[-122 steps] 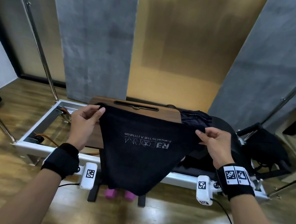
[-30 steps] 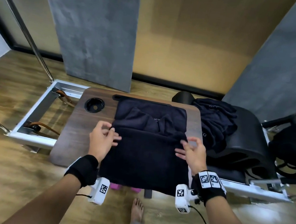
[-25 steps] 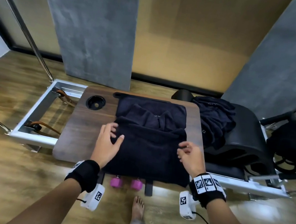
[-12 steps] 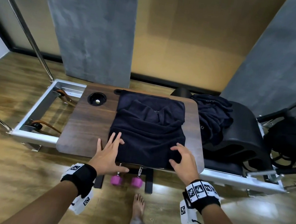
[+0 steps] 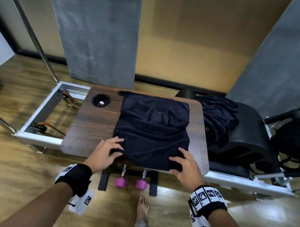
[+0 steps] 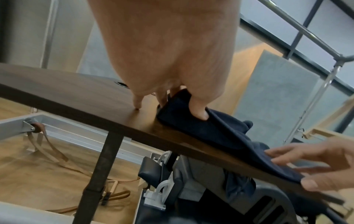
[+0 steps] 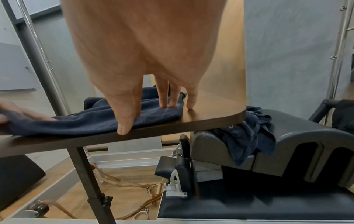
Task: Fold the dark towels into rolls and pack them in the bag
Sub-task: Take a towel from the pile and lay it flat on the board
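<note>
A dark navy towel lies folded and creased on the brown wooden table, its near edge at the table's front. My left hand is at the towel's near left corner. In the left wrist view its thumb and fingers pinch that corner, which is lifted slightly off the wood. My right hand rests on the near right corner with its fingers spread straight on the cloth and its thumb at the table edge. A black bag sits at the far right.
More dark towels are heaped on a black curved barrel right of the table. The table has a round cup hole. A metal frame with straps lies on the left. Two pink dumbbells and a bare foot are below the front edge.
The towel, earlier held up in the air, now lies folded on the table. Both hands slid back to its near edge, and the left hand went from flat to pinching the corner.
</note>
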The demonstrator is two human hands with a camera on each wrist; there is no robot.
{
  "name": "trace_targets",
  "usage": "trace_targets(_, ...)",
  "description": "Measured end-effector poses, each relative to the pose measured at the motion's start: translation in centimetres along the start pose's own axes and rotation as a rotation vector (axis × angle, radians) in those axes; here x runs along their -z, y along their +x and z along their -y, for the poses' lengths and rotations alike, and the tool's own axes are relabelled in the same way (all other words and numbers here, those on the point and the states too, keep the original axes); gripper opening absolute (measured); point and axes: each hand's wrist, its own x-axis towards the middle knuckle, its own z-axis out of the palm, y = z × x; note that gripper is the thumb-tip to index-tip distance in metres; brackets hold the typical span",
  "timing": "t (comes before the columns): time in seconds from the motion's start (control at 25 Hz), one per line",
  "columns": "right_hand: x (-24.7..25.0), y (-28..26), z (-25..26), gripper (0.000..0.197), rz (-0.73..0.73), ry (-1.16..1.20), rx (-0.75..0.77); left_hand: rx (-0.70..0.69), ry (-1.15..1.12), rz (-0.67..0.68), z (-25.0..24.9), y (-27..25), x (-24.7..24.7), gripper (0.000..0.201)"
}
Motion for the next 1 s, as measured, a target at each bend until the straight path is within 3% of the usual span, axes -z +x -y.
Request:
trace_targets(0.12,0.2,0.4,-0.4,0.026,-0.013,-0.021,0.033,-0.032,-0.156,-0.167,-0.4,0.9,0.2,0.007)
trace_targets(0.24,1.3,1.2,-0.3,0.016,-0.108,0.024,0.059,-0.031,-0.274,-0.194,-1.7,2.2,0.8,0.015)
trace_targets(0.4,5.7,4.0,0.0,0.011,-0.316,0.228,-0.005,-0.018,-0.354,-0.347,-3.1,5.1,2.4,0.008)
trace_targets(0.56,11.5,9.9,-0.4,0.021,-0.273,0.442,-0.027,-0.01,-0.356,-0.517,-4.7,10.5,4.7,0.008)
trace_targets(0.76,15.0,17.8,-1.5,0.012,-0.325,0.491,-0.07,0.08,-0.381,-0.582,-4.5,17.5,6.4,0.01)
trace_targets(0.88,14.6,23.1,-2.2,0.006,-0.336,0.423,-0.187,0.186,-0.329,-0.579,-3.3,21.8,6.3,0.009)
trace_targets(1.0,12.8,26.9,-3.2,0.005,-0.267,0.341,-0.27,0.307,-0.245,-0.551,-1.4,25.6,5.6,0.021)
